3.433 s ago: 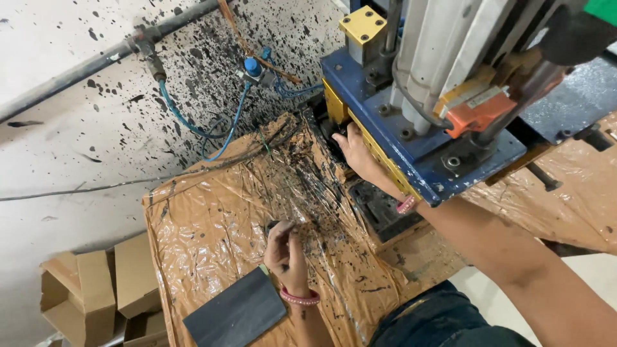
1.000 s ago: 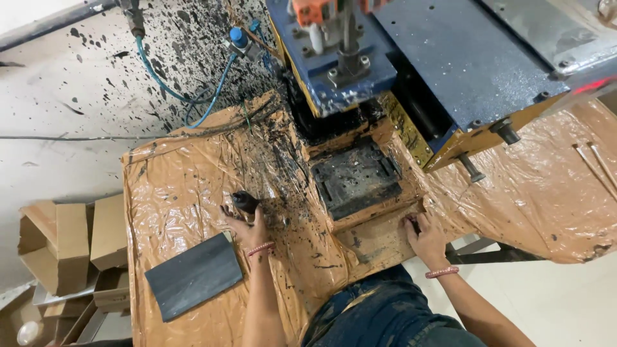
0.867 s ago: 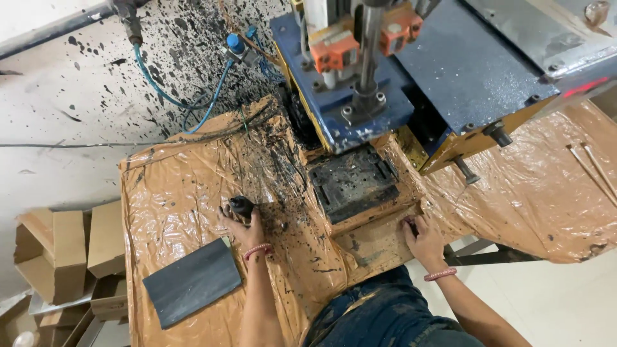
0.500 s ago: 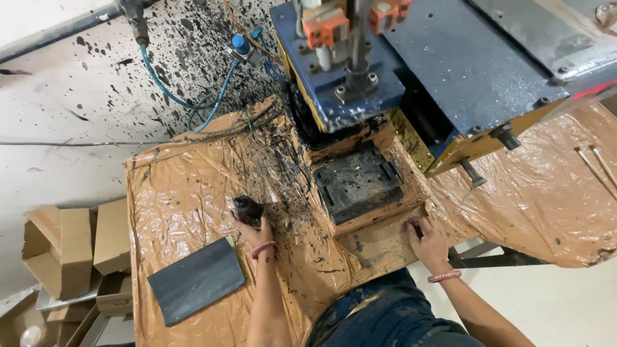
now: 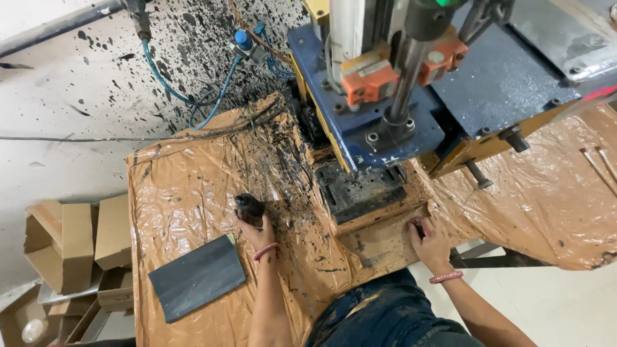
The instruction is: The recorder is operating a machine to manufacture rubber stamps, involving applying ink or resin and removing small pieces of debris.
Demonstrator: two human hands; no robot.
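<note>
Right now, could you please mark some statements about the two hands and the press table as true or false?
1. The left hand holds a small dark lump of material. True.
2. The right hand rests on top of the blue machine head. False: it lies on the front edge of the brown plastic-covered table, below the black mould plate.
3. A flat dark grey rectangular slab lies on the table near the left hand. True.
4. The slab is held in the left grip. False: it lies free, apart from the hand.
5. Cardboard boxes stand to the left of the table. True.
</note>
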